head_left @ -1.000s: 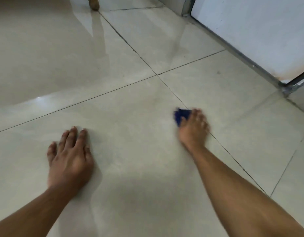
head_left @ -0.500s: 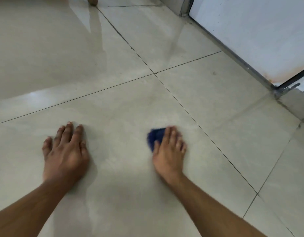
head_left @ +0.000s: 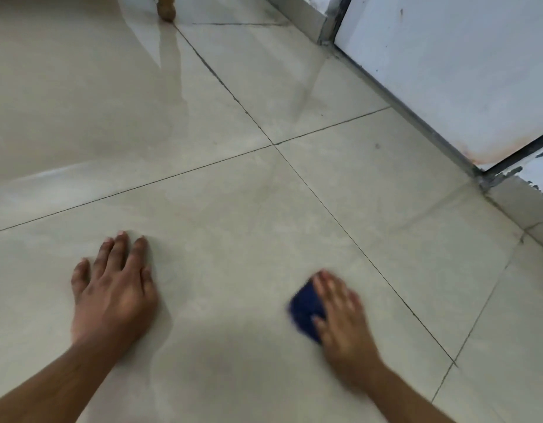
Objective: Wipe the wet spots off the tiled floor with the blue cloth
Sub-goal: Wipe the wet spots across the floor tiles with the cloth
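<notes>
- We found the left hand (head_left: 113, 290) pressed flat on the tiled floor (head_left: 233, 227), fingers spread and holding nothing.
- The right hand (head_left: 340, 312) lay palm-down on the blue cloth (head_left: 303, 309), pinning it to the same tile; blur hid whether the fingers curled round it.
- The cloth showed at the thumb side of that hand, just left of a grout line (head_left: 367, 257).
- A wooden furniture leg (head_left: 165, 9) stood far off, a white panel (head_left: 447, 71) to the right.
</notes>
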